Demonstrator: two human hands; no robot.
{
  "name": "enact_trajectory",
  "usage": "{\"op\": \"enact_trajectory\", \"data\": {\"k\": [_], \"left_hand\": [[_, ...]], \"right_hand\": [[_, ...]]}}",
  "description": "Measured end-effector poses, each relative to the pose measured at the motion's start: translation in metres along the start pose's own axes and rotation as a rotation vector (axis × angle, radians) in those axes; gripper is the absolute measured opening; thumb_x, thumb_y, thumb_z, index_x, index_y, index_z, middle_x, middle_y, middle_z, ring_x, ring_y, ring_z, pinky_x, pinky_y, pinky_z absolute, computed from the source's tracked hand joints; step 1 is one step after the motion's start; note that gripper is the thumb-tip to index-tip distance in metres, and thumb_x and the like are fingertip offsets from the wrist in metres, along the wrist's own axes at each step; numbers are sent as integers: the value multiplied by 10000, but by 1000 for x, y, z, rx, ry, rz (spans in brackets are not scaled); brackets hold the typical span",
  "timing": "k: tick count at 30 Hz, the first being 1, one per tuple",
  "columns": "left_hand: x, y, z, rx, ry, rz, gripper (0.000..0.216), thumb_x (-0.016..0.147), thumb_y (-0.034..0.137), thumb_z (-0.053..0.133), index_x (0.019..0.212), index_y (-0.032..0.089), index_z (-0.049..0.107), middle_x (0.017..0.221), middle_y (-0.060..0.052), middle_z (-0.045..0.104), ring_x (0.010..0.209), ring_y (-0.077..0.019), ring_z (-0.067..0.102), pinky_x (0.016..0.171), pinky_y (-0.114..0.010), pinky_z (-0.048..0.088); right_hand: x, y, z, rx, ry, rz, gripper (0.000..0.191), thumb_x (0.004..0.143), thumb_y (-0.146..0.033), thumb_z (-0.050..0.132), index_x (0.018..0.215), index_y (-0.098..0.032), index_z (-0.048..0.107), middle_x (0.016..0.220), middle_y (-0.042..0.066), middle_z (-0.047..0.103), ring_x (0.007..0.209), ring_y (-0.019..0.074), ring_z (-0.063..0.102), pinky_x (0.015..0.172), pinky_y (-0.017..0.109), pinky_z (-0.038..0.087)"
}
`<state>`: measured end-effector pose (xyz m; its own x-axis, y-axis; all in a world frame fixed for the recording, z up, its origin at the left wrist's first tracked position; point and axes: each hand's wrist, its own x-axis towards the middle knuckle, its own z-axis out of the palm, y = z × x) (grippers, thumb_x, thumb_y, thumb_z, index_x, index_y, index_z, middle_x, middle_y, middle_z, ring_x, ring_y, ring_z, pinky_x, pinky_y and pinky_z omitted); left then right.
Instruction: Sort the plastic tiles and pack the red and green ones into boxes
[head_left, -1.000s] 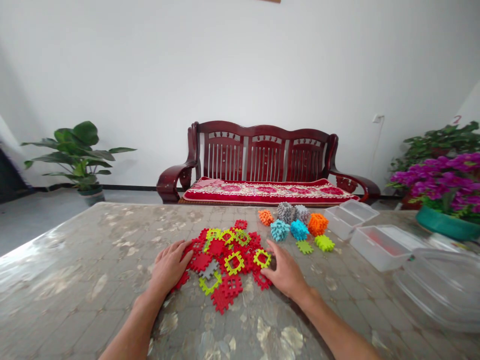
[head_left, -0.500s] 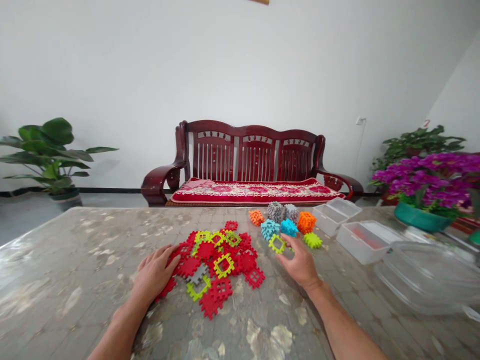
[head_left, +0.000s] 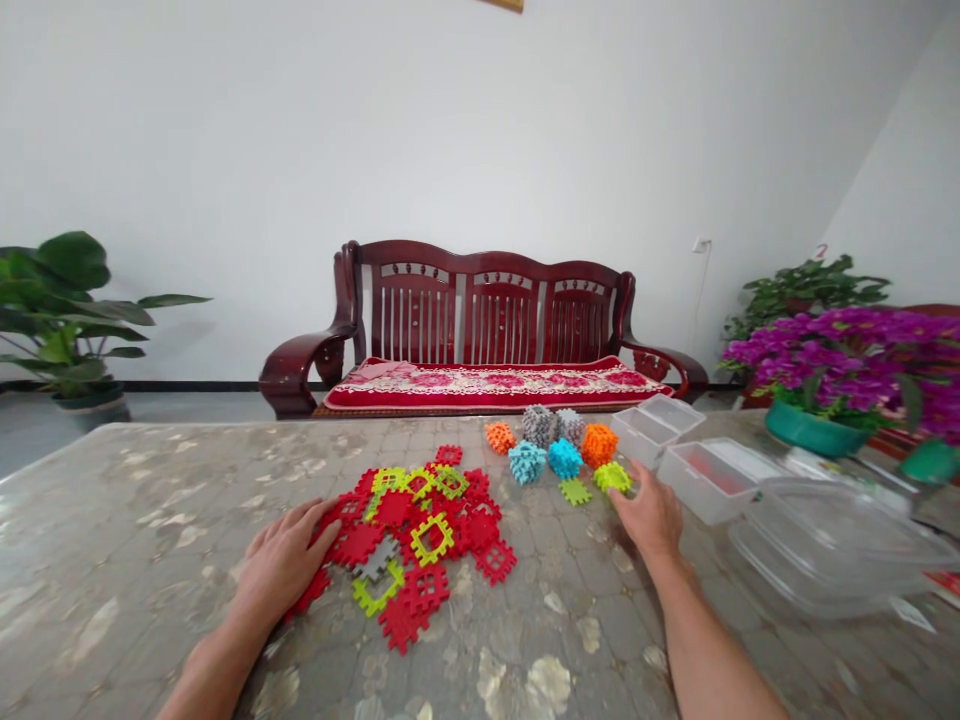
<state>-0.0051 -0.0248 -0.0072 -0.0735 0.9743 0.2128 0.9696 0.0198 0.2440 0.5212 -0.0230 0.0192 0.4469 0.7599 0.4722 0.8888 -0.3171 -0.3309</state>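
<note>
On the table, a spread of notched plastic building tiles (head_left: 394, 508), mostly red with some lime-green and a grey one, lies in front of me. My left hand (head_left: 281, 555) rests flat at its left edge, fingers extended over red tiles. To the right, my right hand (head_left: 651, 515) has thumb and fingers around a small lime-green stack of tiles (head_left: 612, 477). Beside that stack a single lime-green tile (head_left: 575, 491) lies flat. Behind are sorted clusters: light blue (head_left: 526, 462), bright blue (head_left: 565, 459), orange (head_left: 600, 445), smaller orange (head_left: 500, 437) and grey (head_left: 538, 426).
Clear plastic boxes (head_left: 709, 495) and a large transparent lid (head_left: 832, 560) stand right of my right hand. Purple flowers in a green pot (head_left: 817, 430) are farther right. Beyond the table is a dark red wooden bench (head_left: 495, 310); a leafy plant (head_left: 75, 330) stands left.
My right hand has moved right with the lime-green frame tile to the lime-green stack. The flat lime-green tile it covered now shows. My left hand stays on the red tiles; the view has shifted slightly.
</note>
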Motion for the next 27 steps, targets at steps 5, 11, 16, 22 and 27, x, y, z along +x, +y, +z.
{"op": "enact_trajectory", "data": {"k": [5, 11, 16, 22, 27], "left_hand": [[0, -3, 4, 4, 16, 7, 525, 935, 475, 300, 1335, 276, 576, 1370, -70, 598, 1282, -273, 526, 1102, -454, 357], [0, -4, 5, 22, 24, 6, 505, 938, 474, 306, 1332, 303, 573, 1374, -48, 598, 1288, -244, 523, 1106, -410, 352], [-1, -2, 1, 14, 18, 5, 519, 937, 466, 293, 1332, 284, 576, 1379, -62, 592, 1289, -260, 524, 1105, -438, 355], [-1, 0, -1, 24, 6, 3, 518, 941, 453, 288, 1337, 276, 570, 1384, -60, 589, 1297, -261, 522, 1102, -439, 361], [-1, 1, -1, 30, 0, 0, 496, 945, 435, 310, 1337, 274, 568, 1387, -61, 587, 1299, -257, 521, 1106, -432, 358]], "right_hand": [[1, 0, 3, -26, 2, 16, 598, 780, -419, 598, 1337, -214, 521, 1153, 85, 696, 1011, 302, 609, 860, 409, 444], [2, 0, 8, -2, -33, 33, 626, 780, -423, 597, 1361, -211, 496, 1178, 80, 691, 1028, 312, 609, 865, 418, 454], [2, -2, 9, 5, -58, 52, 663, 783, -445, 590, 1387, -200, 469, 1230, 109, 662, 1064, 318, 607, 870, 417, 460], [2, -2, 15, 75, -92, 71, 676, 807, -448, 546, 1425, -203, 422, 1253, 104, 649, 1077, 314, 616, 875, 409, 459], [4, -1, 16, 78, -86, 68, 672, 805, -448, 553, 1413, -190, 429, 1259, 114, 644, 1072, 310, 615, 869, 402, 459]]}}
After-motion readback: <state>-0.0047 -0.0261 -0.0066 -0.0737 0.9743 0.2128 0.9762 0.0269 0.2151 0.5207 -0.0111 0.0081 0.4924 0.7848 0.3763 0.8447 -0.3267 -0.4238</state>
